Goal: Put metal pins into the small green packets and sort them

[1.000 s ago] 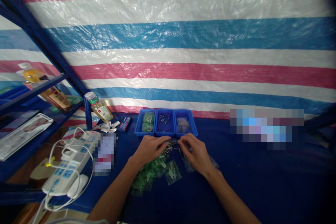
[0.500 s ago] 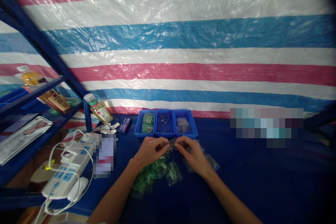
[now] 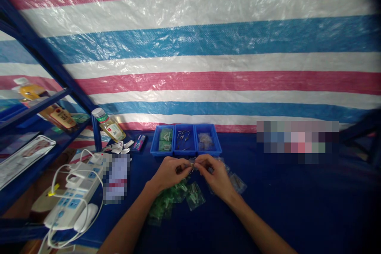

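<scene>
My left hand [image 3: 172, 171] and my right hand [image 3: 214, 171] meet just in front of three blue bins, fingertips almost touching. Both are closed in a pinch on a small clear plastic bag [image 3: 192, 163], mostly covered by the fingers. Below my left hand lies a heap of green-tinted small bags [image 3: 163, 203]. One clear packet of thin metal pieces [image 3: 195, 196] rests to the right of that heap. More clear packets [image 3: 237, 183] lie beside and partly under my right hand. The loose metal pins seen earlier between the hands are now largely hidden.
The left bin [image 3: 152, 147] holds green packets, the middle bin [image 3: 185, 143] loose metal pieces, the right bin [image 3: 218, 147] clear bags. At left are a power strip [image 3: 70, 202] with cables, a bottle [image 3: 109, 127], a small box [image 3: 139, 143] and a blue metal frame [image 3: 79, 101].
My fingertips have drawn closer together around the small bag, with my right hand shifting slightly left. The whole view has drifted a little; the bins and heaps stay put.
</scene>
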